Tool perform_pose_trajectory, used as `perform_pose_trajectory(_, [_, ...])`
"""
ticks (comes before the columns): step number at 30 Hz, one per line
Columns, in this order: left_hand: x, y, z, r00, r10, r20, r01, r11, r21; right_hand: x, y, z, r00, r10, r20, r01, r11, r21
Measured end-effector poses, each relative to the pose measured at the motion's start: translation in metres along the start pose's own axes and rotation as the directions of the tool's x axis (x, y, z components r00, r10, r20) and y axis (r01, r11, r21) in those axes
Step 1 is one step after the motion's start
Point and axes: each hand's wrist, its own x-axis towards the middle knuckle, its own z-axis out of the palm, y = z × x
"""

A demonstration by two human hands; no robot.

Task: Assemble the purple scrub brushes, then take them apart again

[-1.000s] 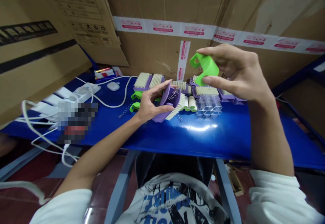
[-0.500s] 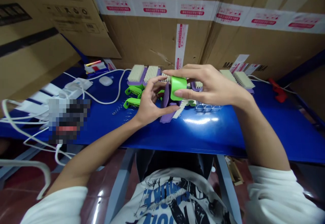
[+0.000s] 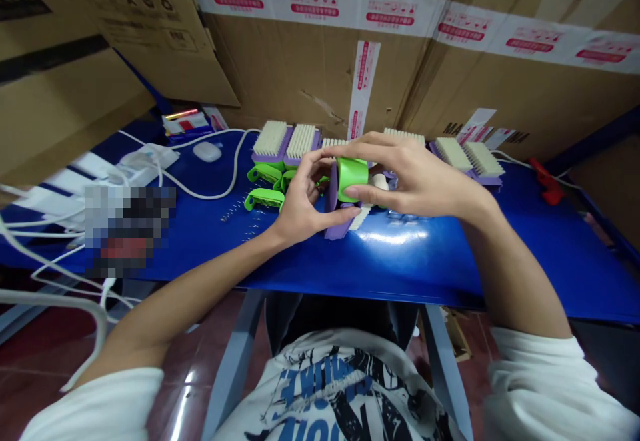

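My left hand (image 3: 303, 206) is closed around the purple body of a scrub brush (image 3: 338, 229), whose cream bristles show below the fingers. In my right hand (image 3: 423, 175), a bright green curved handle (image 3: 353, 174) is held between thumb and fingers, against the purple body. How the two parts meet is hidden by the fingers. Just left of my left hand lie more green handles (image 3: 265, 199). Small screws (image 3: 233, 211) are scattered on the blue table beside them. A white knob-like piece (image 3: 380, 181) shows below my right hand's fingers.
Purple brush heads with cream bristles (image 3: 271, 139) line the table's back, with more (image 3: 483, 159) at right. Cardboard boxes (image 3: 310, 61) wall off the rear. White cables, a power strip (image 3: 150, 161) and a mouse (image 3: 207, 152) occupy the left. A red tool (image 3: 546, 181) lies far right.
Both hands have stayed on the brush and green handle, which sit slightly further right in view. The right hand's fingers now reach further left over the handle. The view itself has shifted a little.
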Motion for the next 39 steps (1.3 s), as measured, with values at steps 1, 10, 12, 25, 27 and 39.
perform_pose_trajectory(1, [0.0,0.0,0.0,1.0,-0.008,-0.002,0.008,1.0,0.006,0.0,0.0,0.0,1.0,0.004,0.016,-0.004,1.0,0.0])
perform_pose_trajectory(10, [0.002,0.006,-0.001,0.998,-0.058,-0.001,0.058,0.998,0.009,-0.002,0.006,0.006,0.999,-0.038,0.017,0.037,0.999,0.028])
perform_pose_trajectory(12, [0.002,0.005,-0.001,0.999,-0.048,-0.008,0.049,0.999,0.016,-0.001,0.009,0.005,0.999,-0.047,0.014,0.046,0.998,0.033])
perform_pose_trajectory(25, [0.002,-0.02,-0.007,0.998,0.05,0.045,-0.055,0.992,0.114,-0.003,0.001,0.0,0.999,0.0,0.054,-0.001,1.0,0.023])
perform_pose_trajectory(27, [0.002,-0.02,-0.007,0.998,0.048,0.027,-0.05,0.993,0.107,-0.003,0.002,0.002,0.999,-0.007,0.047,0.006,1.0,0.028])
perform_pose_trajectory(39, [0.006,-0.019,-0.016,0.999,0.027,0.027,-0.031,0.992,0.124,-0.003,-0.002,0.009,0.996,0.019,0.086,-0.024,0.998,0.064])
